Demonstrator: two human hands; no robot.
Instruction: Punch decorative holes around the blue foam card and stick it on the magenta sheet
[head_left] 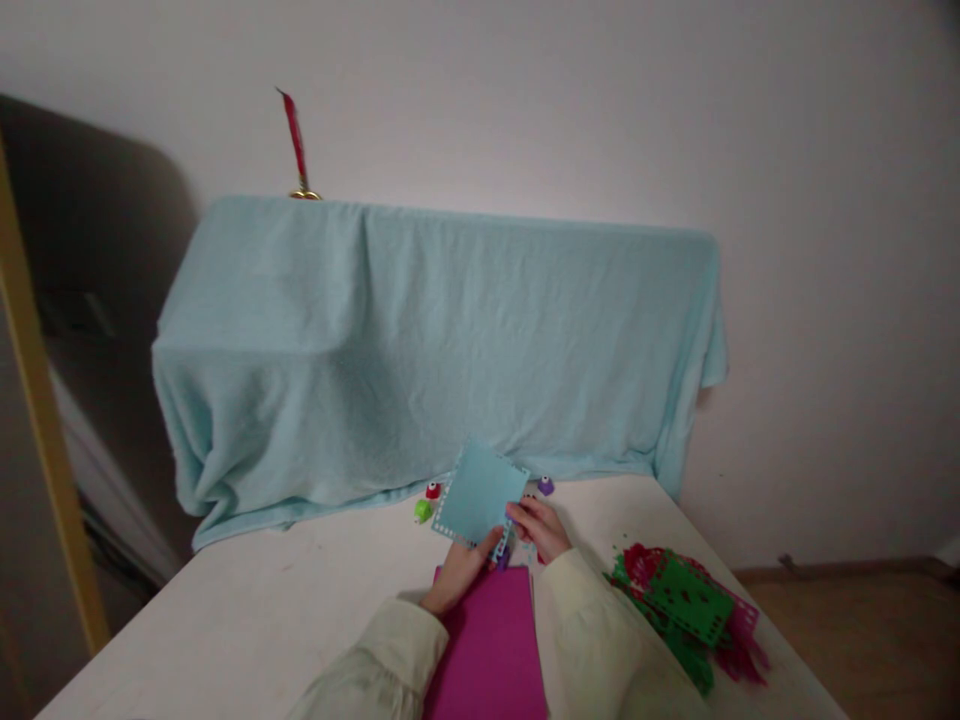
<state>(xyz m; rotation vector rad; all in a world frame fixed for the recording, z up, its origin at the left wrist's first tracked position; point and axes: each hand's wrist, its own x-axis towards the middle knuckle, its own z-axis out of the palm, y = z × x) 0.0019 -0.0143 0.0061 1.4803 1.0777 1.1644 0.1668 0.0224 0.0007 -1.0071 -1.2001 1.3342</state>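
A light blue sheet of paper is held up at a tilt over the table, with rows of small punched holes along its edges. My left hand grips its near edge, with the fingers closed. At the right corner, my right hand pinches the same sheet between thumb and fingers. A small purple object, perhaps a craft punch, shows by my left fingertips; whether that hand also holds it is unclear. Magenta paper lies flat beneath my left wrist.
Beyond the sheet sit small red, green and purple craft punches. To the right, a punched green sheet rests on red and green paper scraps. A light blue cloth drapes a long object behind the white table.
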